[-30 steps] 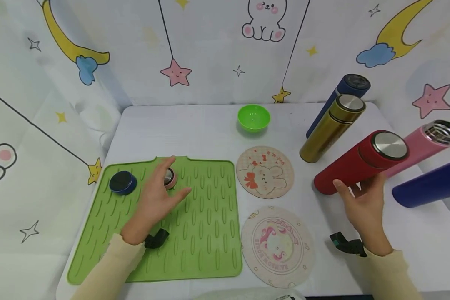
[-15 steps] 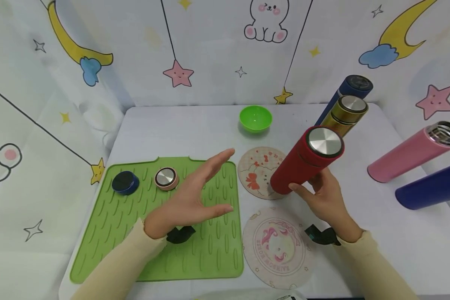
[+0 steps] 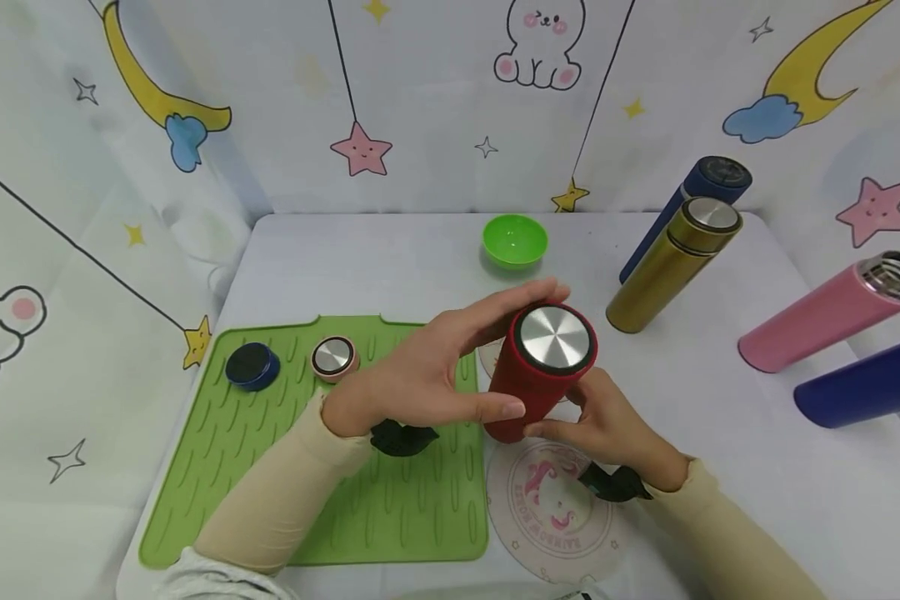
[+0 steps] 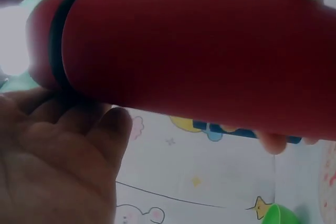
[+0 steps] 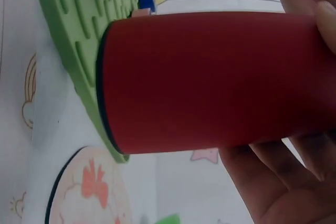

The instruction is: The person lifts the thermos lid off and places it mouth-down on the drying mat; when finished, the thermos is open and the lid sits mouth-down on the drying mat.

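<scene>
Fingers curled, my right hand (image 3: 618, 421) grips the red bottle (image 3: 523, 385) low on its body, I'd judge to bear its weight while leaving the lid (image 3: 555, 337) free at the top. My left hand (image 3: 435, 371) stands wide, thumb and fingers to either side of that upper end, likely to steady it, though I cannot tell how firmly they touch. The bottle seems lifted clear of the table (image 3: 367, 258), near the right edge of the green mat (image 3: 390, 517).
</scene>
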A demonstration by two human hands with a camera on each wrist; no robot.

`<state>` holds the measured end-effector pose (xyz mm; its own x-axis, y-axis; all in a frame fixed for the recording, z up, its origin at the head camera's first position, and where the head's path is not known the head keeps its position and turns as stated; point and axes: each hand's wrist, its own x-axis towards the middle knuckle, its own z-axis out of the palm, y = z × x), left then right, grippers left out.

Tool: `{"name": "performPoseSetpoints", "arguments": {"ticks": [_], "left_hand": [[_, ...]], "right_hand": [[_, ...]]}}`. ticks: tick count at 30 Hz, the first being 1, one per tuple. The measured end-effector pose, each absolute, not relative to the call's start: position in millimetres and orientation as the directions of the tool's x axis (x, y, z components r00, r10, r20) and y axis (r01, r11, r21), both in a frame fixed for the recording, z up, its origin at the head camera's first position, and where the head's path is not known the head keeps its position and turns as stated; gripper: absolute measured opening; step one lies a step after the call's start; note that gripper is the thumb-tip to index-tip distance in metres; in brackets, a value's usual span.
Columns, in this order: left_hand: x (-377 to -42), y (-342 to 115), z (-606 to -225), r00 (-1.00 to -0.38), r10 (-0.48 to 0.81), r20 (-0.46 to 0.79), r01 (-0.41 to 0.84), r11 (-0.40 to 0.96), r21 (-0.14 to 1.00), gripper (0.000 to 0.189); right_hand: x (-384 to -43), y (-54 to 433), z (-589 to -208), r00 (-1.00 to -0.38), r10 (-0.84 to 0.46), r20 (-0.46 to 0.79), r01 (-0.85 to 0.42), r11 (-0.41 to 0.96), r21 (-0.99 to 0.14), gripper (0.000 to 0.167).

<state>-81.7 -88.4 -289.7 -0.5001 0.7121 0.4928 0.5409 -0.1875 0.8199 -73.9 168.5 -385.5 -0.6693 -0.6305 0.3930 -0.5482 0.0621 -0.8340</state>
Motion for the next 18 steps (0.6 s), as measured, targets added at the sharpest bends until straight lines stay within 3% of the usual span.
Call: {"name": "performPoseSetpoints", "arguments": {"ticks": [5, 10, 14, 18], "left_hand": [[-83.8, -87.9, -285.9, -0.412, 0.763, 0.498, 0.539, -0.237, 0.808, 0.085], [-82.4, -87.9, -283.8, -0.350, 0.811, 0.469, 0.552, -0.226, 0.803, 0.081], [-80.2, -88.0, -283.9, -0.336, 0.817, 0.468, 0.560, -0.226, 0.797, 0.077], [-77.2, -86.7, -286.1, -0.376, 0.777, 0.505, 0.597, -0.213, 0.774, 0.074]], "right_hand": [[-70.2, 169.5, -385.9, -0.622, -0.677, 0.393, -0.569, 0.046, -0.821, 0.080], [-68.9, 170.9, -387.3, -0.554, -0.730, 0.400, -0.617, 0.037, -0.786, 0.068], [-68.4, 171.1, -388.8, -0.525, -0.736, 0.427, -0.658, 0.033, -0.752, 0.063], [-67.4, 171.9, -388.0, -0.556, -0.716, 0.423, -0.659, 0.069, -0.749, 0.064]]}}
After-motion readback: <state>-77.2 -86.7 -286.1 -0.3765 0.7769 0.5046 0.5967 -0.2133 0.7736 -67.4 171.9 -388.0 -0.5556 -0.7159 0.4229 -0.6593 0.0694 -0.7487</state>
